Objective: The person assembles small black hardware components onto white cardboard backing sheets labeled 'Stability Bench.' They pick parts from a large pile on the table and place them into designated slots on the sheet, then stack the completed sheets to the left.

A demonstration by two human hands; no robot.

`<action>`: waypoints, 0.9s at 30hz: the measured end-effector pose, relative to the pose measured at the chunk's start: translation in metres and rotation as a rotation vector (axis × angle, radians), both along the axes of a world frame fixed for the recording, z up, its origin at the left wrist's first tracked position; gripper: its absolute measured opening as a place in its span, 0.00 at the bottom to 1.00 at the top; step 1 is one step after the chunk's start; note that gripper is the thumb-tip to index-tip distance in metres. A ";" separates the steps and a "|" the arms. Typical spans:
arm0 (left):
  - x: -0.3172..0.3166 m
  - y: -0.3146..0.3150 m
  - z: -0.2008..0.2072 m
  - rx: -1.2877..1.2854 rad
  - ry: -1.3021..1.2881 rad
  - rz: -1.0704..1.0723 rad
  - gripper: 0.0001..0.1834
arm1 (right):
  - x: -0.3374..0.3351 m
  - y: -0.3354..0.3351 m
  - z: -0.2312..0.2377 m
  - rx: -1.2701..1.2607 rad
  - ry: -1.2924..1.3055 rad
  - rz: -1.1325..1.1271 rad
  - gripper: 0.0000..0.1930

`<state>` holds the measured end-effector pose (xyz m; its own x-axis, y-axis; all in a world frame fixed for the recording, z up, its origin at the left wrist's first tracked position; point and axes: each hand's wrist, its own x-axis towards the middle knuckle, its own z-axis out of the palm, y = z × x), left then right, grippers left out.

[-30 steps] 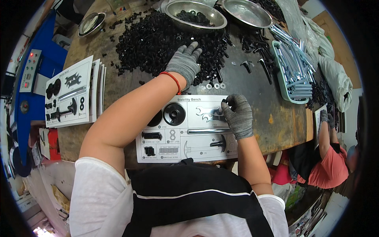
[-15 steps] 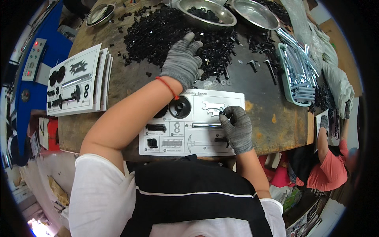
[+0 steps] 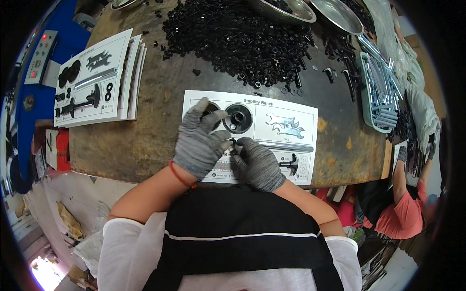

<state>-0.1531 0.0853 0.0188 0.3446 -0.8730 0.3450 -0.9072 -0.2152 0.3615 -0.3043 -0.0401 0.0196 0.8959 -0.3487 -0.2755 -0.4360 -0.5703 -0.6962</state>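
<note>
Meeting over the lower middle of a white printed card (image 3: 193, 97), both gloved hands work close together. The right hand (image 3: 260, 166) pinches a small dark piece (image 3: 233, 141) between narrowed fingers. The left hand (image 3: 198, 143) holds its upper fingers apart beside it, partly covering one black disc (image 3: 210, 108); whether its thumb grips the piece I cannot tell. Another black disc (image 3: 238, 119), wrenches (image 3: 285, 125) and a metal tube (image 3: 286, 145) show on the card. Beyond it, small black fasteners (image 3: 233, 41) lie heaped on the table (image 3: 151, 138).
</note>
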 end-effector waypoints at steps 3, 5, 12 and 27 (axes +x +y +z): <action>0.014 0.023 -0.001 -0.189 0.198 0.082 0.09 | 0.002 0.005 -0.002 -0.025 -0.044 -0.061 0.22; 0.022 0.032 -0.006 -0.255 0.280 0.179 0.11 | 0.007 0.005 -0.007 -0.095 -0.037 -0.040 0.21; 0.052 0.060 -0.025 -0.138 -0.063 0.365 0.12 | 0.013 0.002 -0.003 -0.034 0.026 -0.026 0.18; 0.075 0.062 -0.073 -0.130 0.097 0.657 0.16 | 0.060 -0.390 -0.015 -0.512 -0.070 -0.656 0.19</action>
